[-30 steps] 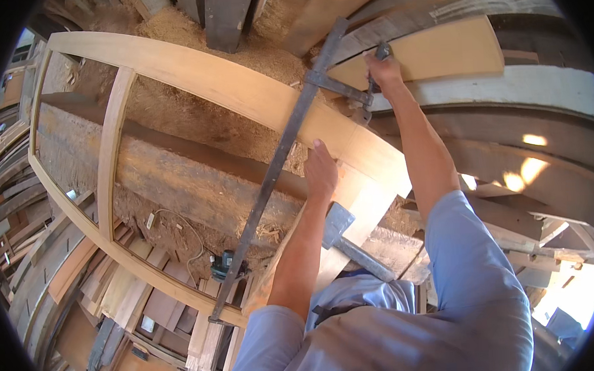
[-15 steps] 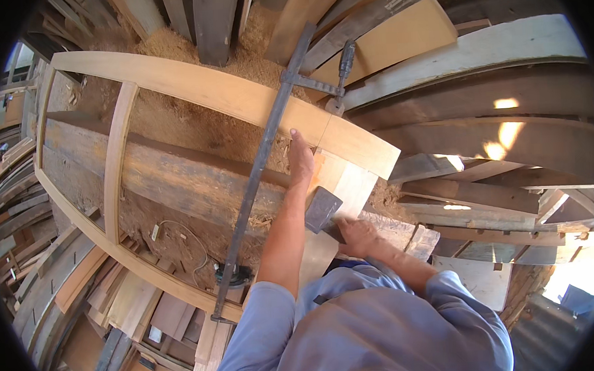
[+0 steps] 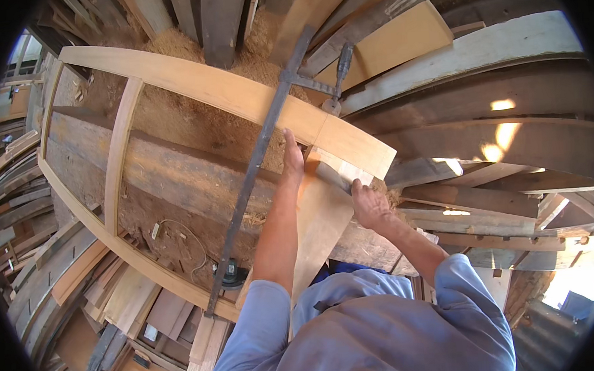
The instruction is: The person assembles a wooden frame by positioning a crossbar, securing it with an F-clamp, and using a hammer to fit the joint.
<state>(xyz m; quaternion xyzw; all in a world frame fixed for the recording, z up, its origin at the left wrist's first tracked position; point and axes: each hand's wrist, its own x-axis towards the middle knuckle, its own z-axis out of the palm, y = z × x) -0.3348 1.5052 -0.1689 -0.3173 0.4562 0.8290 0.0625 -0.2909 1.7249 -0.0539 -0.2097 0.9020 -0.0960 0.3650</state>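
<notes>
A large pale wooden frame (image 3: 190, 77) with long curved rails lies before me. Near its right end, my left hand (image 3: 293, 155) grips the inner edge of the far rail, thumb uppermost; its other fingers are mostly hidden. A dark grey block-shaped tool (image 3: 332, 177) is tilted in my right hand (image 3: 372, 205), just below that rail, over a pale wide board (image 3: 322, 218). Any handle is hidden by the hand. Close to my left hand, the bar of a long dark metal clamp (image 3: 251, 181) crosses the frame, its screw handle (image 3: 344, 62) beyond the far rail.
A heavy weathered beam (image 3: 175, 168) runs beneath the frame over sawdust. Stacked planks (image 3: 474, 99) crowd the right, and more offcuts (image 3: 66, 265) lie at the left. A dark power tool (image 3: 233, 275) with a cable sits below the clamp bar.
My right hand has swung up and away from my body, carrying the grey tool closer to the far rail and tilting it. The left hand keeps its place on the rail.
</notes>
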